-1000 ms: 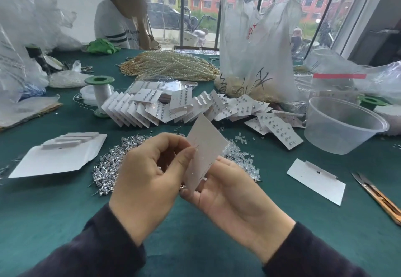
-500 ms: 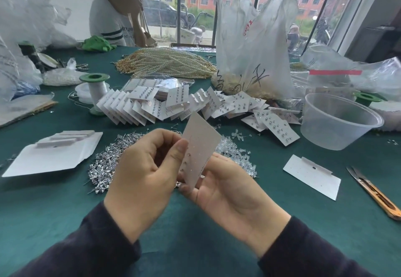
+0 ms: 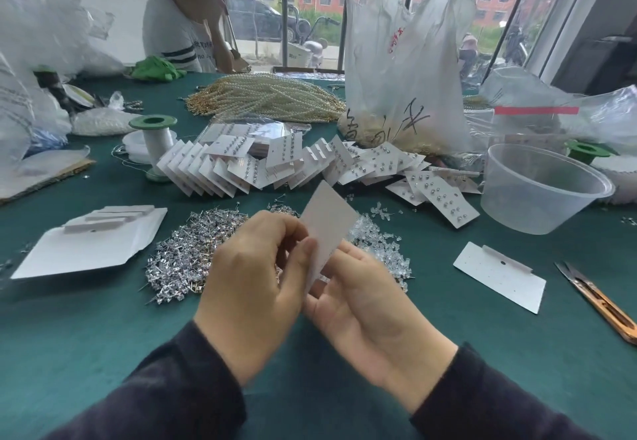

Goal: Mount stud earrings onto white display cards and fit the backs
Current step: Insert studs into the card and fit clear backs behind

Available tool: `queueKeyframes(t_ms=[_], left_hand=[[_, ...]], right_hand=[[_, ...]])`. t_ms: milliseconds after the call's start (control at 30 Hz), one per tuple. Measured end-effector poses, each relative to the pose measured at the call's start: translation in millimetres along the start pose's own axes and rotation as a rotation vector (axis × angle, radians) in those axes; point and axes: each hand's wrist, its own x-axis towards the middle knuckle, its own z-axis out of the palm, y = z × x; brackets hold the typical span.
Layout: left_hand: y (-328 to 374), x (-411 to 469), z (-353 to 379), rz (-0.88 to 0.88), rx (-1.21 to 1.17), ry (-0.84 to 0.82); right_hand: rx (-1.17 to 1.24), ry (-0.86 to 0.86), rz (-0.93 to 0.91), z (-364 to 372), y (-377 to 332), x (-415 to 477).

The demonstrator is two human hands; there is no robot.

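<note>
Left hand [image 3: 251, 288] pinches a stiff white card [image 3: 329, 222], right hand [image 3: 362, 301] holds it from behind, over green felt table [image 3: 103, 353]; glinting studs [image 3: 193, 253] at nine o'clock.

Both hands, left hand [image 3: 253, 288] and right hand [image 3: 365, 305], pinching a blank white display card [image 3: 329, 224] over a silvery pile of stud earrings [image 3: 186, 253] on green felt table [image 3: 69, 336].

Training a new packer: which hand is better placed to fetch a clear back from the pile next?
Probably the right hand: the clear backs lie just beyond it, while the left hand pinches the card over the studs.
</note>
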Motion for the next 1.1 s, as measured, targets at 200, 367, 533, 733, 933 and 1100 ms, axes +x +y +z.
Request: queueKeyframes(t_ms=[200,367,533,733,933,1100], left_hand=[[3,1,1,0.079,0.008,-0.009],[-20,25,-32,-0.14,0.072,-0.287],[-26,17,-37,-0.068,0.186,-0.722],[-26,13,-29,-0.04,0.179,-0.707],[-24,12,-27,0.068,0.191,-0.658],[-9,20,-33,-0.234,-0.556,-0.379]], right_hand=[[0.25,0.024,0.06,-1,-4,-1],[0.218,0.132,0.03,-5,-22,1],[0.231,0.207,0.013,-11,-28,2],[0.21,0.213,0.023,-12,-26,4],[0.163,0.156,0.065,-14,-26,4],[0.105,0.087,0.097,-13,-26,2]])
